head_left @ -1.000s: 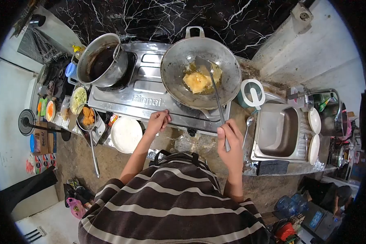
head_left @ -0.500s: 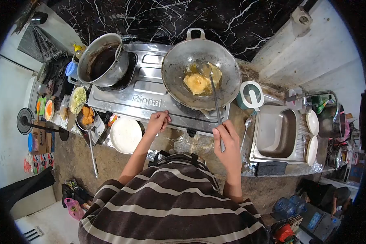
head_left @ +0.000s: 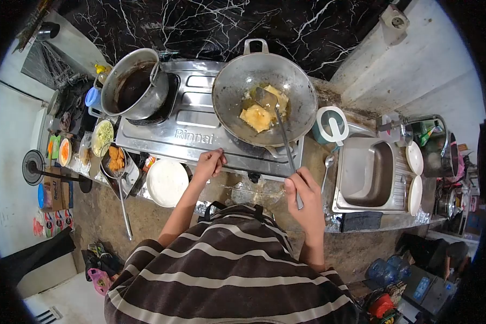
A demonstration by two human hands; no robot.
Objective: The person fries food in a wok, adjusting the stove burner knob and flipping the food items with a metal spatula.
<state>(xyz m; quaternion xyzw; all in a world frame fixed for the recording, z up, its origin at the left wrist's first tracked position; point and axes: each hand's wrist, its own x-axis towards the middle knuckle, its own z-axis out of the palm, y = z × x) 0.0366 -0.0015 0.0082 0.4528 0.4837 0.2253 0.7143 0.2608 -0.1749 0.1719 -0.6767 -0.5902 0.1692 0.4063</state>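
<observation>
My right hand point(head_left: 305, 195) is wrapped round the handle of a long metal spatula point(head_left: 286, 141). The spatula reaches into a large wok point(head_left: 227, 89) on the right side of the stove, its blade among golden frying pieces. One fried piece point(head_left: 255, 118) lies in the oil at the lower left of the blade. Another piece point(head_left: 278, 96) is beside and partly behind the blade. My left hand point(head_left: 209, 164) is closed, fingers curled, by the stove's front edge, with nothing visible in it.
The steel stove point(head_left: 194, 121) also carries a deep pot point(head_left: 109, 89) at left. A strainer point(head_left: 123, 175) with fried food, a white plate point(head_left: 167, 182) and a bowl of chopped greens point(head_left: 102, 137) stand left. At right are a lidded container point(head_left: 319, 129), a spoon point(head_left: 327, 170) and a sink point(head_left: 351, 202).
The spatula blade has shifted slightly within the wok, and the fried pieces have moved and turned a little. My right hand has moved slightly down. My left hand stays put.
</observation>
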